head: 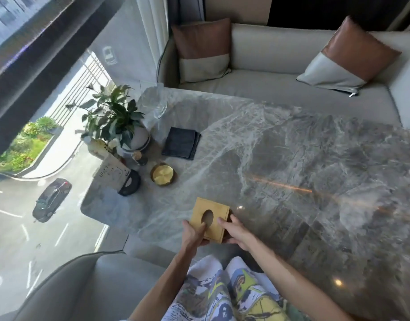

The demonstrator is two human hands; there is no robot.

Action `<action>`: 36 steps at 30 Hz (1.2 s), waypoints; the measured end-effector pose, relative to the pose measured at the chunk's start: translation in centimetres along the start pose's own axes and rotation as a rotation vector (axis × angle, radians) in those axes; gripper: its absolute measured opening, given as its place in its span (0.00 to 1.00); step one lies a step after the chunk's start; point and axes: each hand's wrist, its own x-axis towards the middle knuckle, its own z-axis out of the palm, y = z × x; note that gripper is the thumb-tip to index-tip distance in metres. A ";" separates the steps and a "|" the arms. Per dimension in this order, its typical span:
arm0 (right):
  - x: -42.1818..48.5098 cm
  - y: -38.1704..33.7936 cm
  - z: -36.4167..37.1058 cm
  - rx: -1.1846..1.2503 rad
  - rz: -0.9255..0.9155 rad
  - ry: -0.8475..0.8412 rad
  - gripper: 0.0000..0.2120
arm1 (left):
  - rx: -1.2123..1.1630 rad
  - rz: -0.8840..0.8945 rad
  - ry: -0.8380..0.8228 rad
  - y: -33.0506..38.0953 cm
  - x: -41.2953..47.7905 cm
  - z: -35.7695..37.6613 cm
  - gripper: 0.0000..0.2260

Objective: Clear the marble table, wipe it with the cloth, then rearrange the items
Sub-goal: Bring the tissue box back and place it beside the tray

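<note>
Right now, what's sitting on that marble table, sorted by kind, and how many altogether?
Wooden tissue box, held by both hands: 1
Folded dark cloth: 1
Potted plant: 1
Wine glass: 1
Gold round dish: 1
Card stand: 1
Total: 6

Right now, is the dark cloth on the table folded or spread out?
Folded. The dark cloth lies as a neat square with stacked layers showing along its right edge.

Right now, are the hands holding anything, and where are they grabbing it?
Yes. Both hands hold the gold tissue box by its near sides: the left hand on the left, thumb by the oval hole, the right hand on the right.
</note>
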 end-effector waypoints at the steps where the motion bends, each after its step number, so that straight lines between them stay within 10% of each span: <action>1: 0.1 -0.8 2.2 -0.005 0.002 0.011 0.32 | 0.005 -0.004 0.002 0.2 1.0 -2.0 0.17; 10: 3.5 -5.1 18.0 -0.033 -0.023 0.076 0.24 | 0.018 -0.014 -0.002 2.3 8.0 -17.2 0.20; 26: 7.5 -8.6 24.6 -0.084 0.012 0.099 0.30 | 0.181 -0.010 -0.060 4.7 12.7 -24.3 0.22; 36: 8.5 -7.1 24.2 -0.105 0.025 0.134 0.33 | 0.326 0.374 -0.196 4.3 13.3 -25.4 0.25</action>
